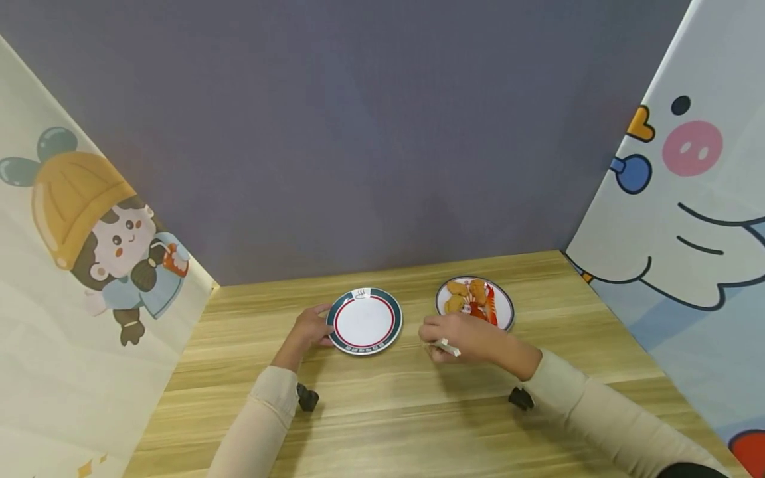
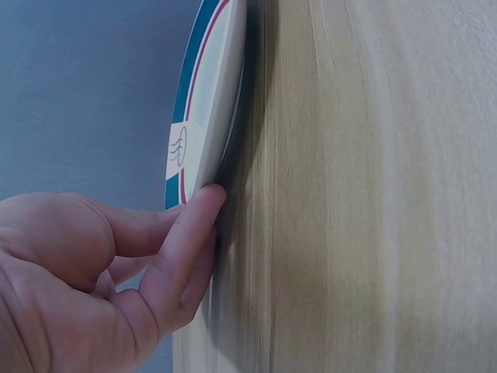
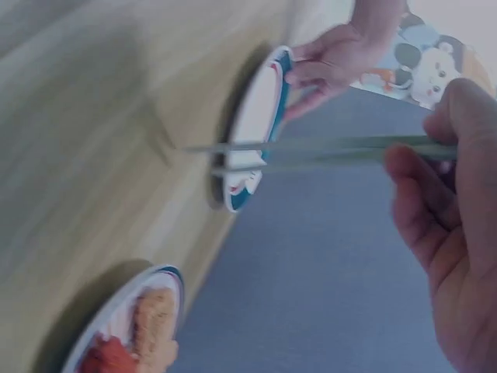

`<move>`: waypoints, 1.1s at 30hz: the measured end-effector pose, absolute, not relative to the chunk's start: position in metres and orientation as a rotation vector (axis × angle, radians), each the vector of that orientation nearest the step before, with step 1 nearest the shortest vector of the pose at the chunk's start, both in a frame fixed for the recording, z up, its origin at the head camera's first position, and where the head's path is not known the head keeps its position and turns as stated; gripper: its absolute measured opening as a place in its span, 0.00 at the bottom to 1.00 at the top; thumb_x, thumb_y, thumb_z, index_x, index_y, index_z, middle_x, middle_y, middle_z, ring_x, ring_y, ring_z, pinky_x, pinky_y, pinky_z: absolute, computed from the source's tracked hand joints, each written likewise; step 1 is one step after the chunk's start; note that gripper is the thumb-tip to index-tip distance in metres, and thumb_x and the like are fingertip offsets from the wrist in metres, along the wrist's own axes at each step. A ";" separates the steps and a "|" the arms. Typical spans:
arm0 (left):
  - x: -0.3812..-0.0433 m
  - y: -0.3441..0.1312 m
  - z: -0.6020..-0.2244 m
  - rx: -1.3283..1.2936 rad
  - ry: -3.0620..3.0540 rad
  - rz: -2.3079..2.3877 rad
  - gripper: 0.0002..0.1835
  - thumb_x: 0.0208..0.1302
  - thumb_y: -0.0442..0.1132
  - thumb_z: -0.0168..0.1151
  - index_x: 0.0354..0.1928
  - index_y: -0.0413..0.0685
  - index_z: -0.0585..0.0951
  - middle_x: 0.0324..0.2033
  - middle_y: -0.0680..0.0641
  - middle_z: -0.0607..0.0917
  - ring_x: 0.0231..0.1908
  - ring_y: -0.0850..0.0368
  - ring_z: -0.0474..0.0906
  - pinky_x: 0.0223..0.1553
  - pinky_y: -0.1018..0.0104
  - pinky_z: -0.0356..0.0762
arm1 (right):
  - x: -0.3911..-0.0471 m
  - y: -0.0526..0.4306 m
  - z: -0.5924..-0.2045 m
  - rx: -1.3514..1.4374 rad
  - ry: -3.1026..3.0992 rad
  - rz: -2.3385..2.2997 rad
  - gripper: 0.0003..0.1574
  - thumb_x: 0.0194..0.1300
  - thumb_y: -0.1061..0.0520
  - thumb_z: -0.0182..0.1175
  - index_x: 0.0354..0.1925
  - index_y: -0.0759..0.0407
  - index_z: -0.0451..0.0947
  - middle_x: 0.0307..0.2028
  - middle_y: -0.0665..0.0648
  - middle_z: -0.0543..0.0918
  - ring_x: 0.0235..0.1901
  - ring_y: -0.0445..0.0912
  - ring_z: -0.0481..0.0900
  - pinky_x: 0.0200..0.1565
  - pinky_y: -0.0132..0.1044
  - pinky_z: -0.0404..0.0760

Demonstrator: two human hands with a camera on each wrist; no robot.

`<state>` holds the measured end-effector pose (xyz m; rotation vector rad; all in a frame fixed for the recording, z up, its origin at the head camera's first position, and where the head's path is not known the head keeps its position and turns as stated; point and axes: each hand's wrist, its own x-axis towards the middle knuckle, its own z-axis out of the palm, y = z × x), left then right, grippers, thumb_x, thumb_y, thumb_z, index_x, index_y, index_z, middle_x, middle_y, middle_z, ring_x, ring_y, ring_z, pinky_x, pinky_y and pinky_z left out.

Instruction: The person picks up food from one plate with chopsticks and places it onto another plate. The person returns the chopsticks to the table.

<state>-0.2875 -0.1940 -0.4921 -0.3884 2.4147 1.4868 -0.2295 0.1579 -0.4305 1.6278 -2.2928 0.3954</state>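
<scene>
A white plate [image 1: 369, 318] with a green rim and a thin red ring lies left of centre on the table. My left hand [image 1: 313, 326] pinches its left edge, with fingertips [image 2: 208, 196] against the underside of the rim in the left wrist view. My right hand [image 1: 466, 337] grips a pair of pale chopsticks [image 3: 349, 144], with nothing between their tips. In the head view that hand overlaps the near edge of a second plate [image 1: 507, 312]. Golden fried pieces [image 1: 457, 289] and red pieces [image 1: 491, 304] of food lie on it, partly hidden by the hand.
The wood-grain table [image 1: 382, 411] ends at a grey back wall [image 1: 370, 146]. Light side panels printed with a cartoon child [image 1: 128, 245] and a white cartoon bird [image 1: 687, 212] stand at left and right.
</scene>
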 end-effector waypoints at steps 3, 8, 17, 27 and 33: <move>-0.287 -0.194 -0.492 -0.395 2.414 1.489 0.37 0.62 0.20 0.59 0.74 0.45 0.69 0.55 0.28 0.82 0.27 0.55 0.85 0.32 0.62 0.93 | -0.231 0.158 -0.419 1.600 -2.379 0.541 0.17 0.54 0.64 0.63 0.26 0.50 0.64 0.23 0.42 0.62 0.24 0.29 0.58 0.24 0.15 0.56; -0.288 -0.195 -0.493 -0.405 2.419 1.480 0.36 0.62 0.20 0.59 0.74 0.45 0.69 0.55 0.28 0.81 0.27 0.54 0.85 0.31 0.61 0.93 | -0.234 0.156 -0.402 1.603 -2.537 0.689 0.13 0.63 0.62 0.61 0.26 0.49 0.69 0.19 0.38 0.59 0.21 0.27 0.55 0.23 0.17 0.58; -0.291 -0.195 -0.496 -0.416 2.427 1.464 0.36 0.63 0.21 0.60 0.73 0.48 0.70 0.54 0.30 0.82 0.26 0.55 0.85 0.31 0.61 0.93 | -0.237 0.151 -0.396 1.608 -2.628 0.750 0.09 0.67 0.60 0.60 0.29 0.50 0.75 0.18 0.39 0.68 0.19 0.25 0.60 0.23 0.19 0.67; -0.289 -0.195 -0.496 -0.402 2.423 1.489 0.36 0.63 0.21 0.59 0.73 0.46 0.70 0.54 0.29 0.82 0.27 0.54 0.85 0.32 0.60 0.93 | -0.236 0.145 -0.401 1.593 -2.755 0.725 0.07 0.67 0.59 0.61 0.30 0.51 0.77 0.18 0.38 0.71 0.18 0.25 0.62 0.21 0.18 0.67; -0.289 -0.195 -0.496 -0.406 2.422 1.483 0.35 0.63 0.22 0.59 0.73 0.47 0.70 0.53 0.29 0.83 0.26 0.55 0.85 0.32 0.60 0.93 | -0.236 0.146 -0.399 1.649 -2.718 0.693 0.07 0.64 0.60 0.64 0.29 0.50 0.78 0.20 0.39 0.75 0.21 0.26 0.65 0.24 0.18 0.71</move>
